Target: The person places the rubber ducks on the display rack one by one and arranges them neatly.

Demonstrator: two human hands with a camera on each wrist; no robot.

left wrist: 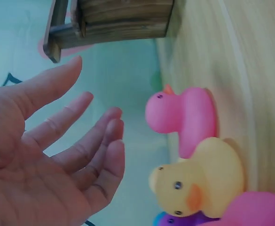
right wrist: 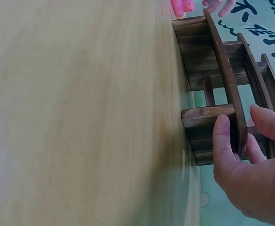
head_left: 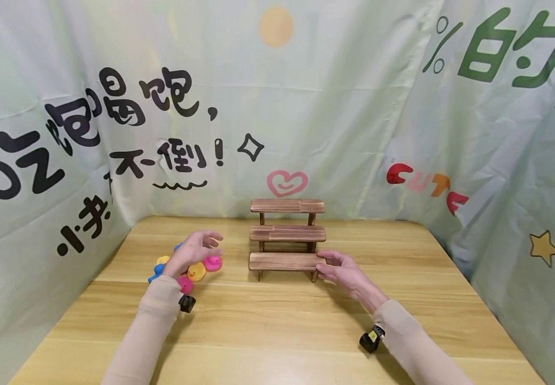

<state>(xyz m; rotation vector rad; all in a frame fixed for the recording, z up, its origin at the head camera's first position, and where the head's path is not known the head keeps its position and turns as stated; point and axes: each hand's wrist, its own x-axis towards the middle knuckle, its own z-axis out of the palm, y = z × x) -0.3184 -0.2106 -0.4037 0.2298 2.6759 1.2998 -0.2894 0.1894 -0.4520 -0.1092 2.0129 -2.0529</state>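
A three-tier wooden shelf (head_left: 287, 260) stands towards the back of the table. My right hand (head_left: 347, 272) grips the right end of its lowest step, with thumb and fingers on either side of the board in the right wrist view. My left hand (head_left: 195, 250) is held over a group of rubber ducks, fingers loosely bent and nothing in them. Near its fingertips are a pink duck (left wrist: 196, 117) and a yellow duck (left wrist: 217, 176). Another pink duck (head_left: 185, 284) and a blue duck (head_left: 156, 272) lie by the left wrist, partly hidden by the arm.
The wood-grain table (head_left: 277, 331) is bordered behind and on both sides by a printed cloth backdrop (head_left: 345, 133). Small black cameras are strapped to the left wrist (head_left: 187, 303) and right wrist (head_left: 371, 339).
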